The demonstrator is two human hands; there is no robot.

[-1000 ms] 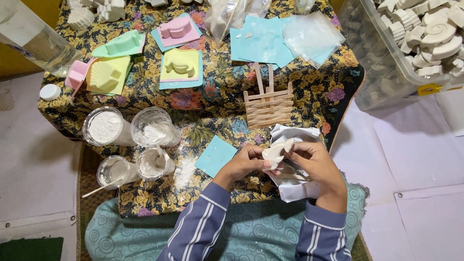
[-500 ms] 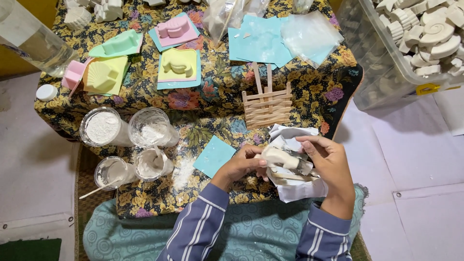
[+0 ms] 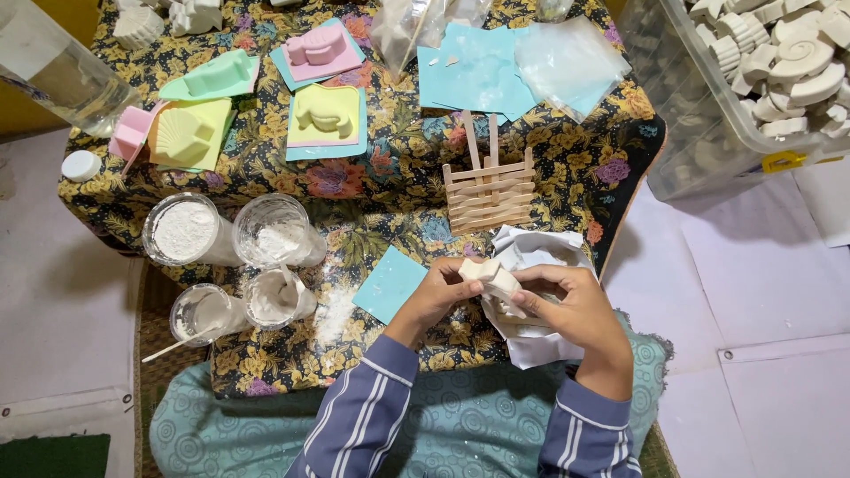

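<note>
My left hand (image 3: 434,296) and my right hand (image 3: 567,308) both grip a small off-white plaster cast (image 3: 489,276) with a wavy edge, held just above the near edge of the table. Under my right hand lies a crumpled white mould or wrapper (image 3: 531,257). A turquoise square sheet (image 3: 390,285) lies flat on the floral cloth just left of my left hand, next to a patch of spilled white powder (image 3: 335,312).
Clear cups of white powder and paste (image 3: 186,232) stand at the left; one holds a stick. A small stick fence (image 3: 489,188) lies mid-table. Coloured moulds (image 3: 323,119), turquoise sheets and plastic bags sit farther back. A clear bin of white casts (image 3: 770,71) stands on the right.
The cast has been turned in my fingers and lifted slightly; my right hand has closed back onto it from the side.
</note>
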